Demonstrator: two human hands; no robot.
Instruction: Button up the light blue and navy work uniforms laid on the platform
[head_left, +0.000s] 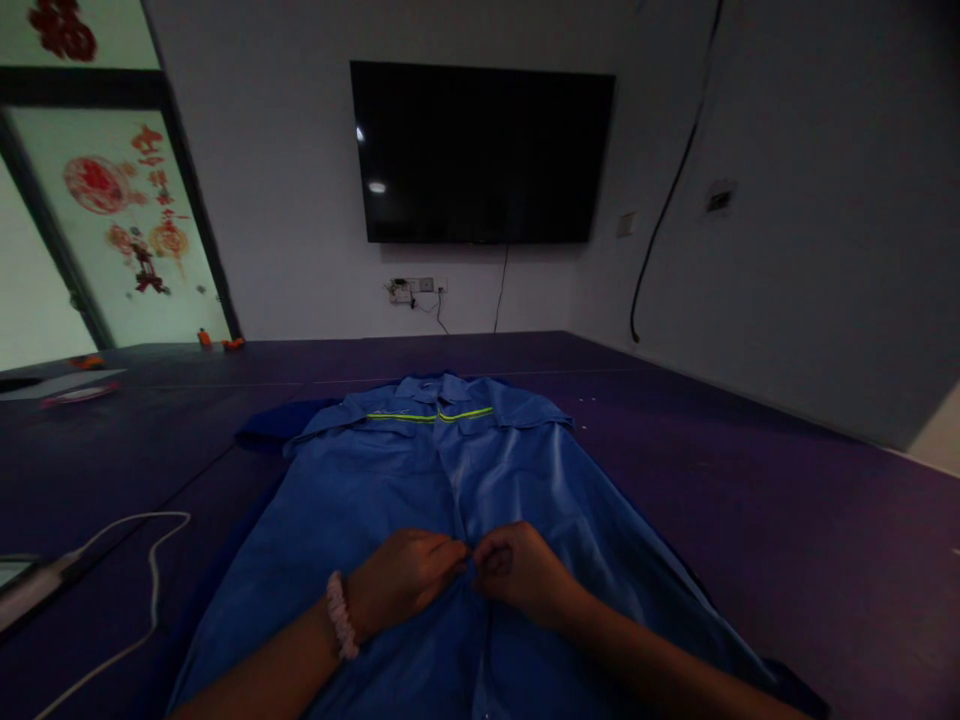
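A blue short-sleeved work shirt (360, 480) with yellow-green stripes across the chest lies front up on the purple table, its collar pointing away from me. My left hand (409, 575), with a pink scrunchie (341, 615) on the wrist, pinches the shirt's front placket. Just to its right, my right hand (525, 575) is closed with fingertips at the same spot on the placket. The fingertips of both hands nearly meet. Any button between them is too small to make out.
Darker blue fabric (281, 422) shows under the shirt at its left. A white cable (154, 570) and a device (34, 590) lie on the purple table (712, 480) at left. Orange tools (232, 344) sit near the far edge. A television (484, 155) hangs on the wall.
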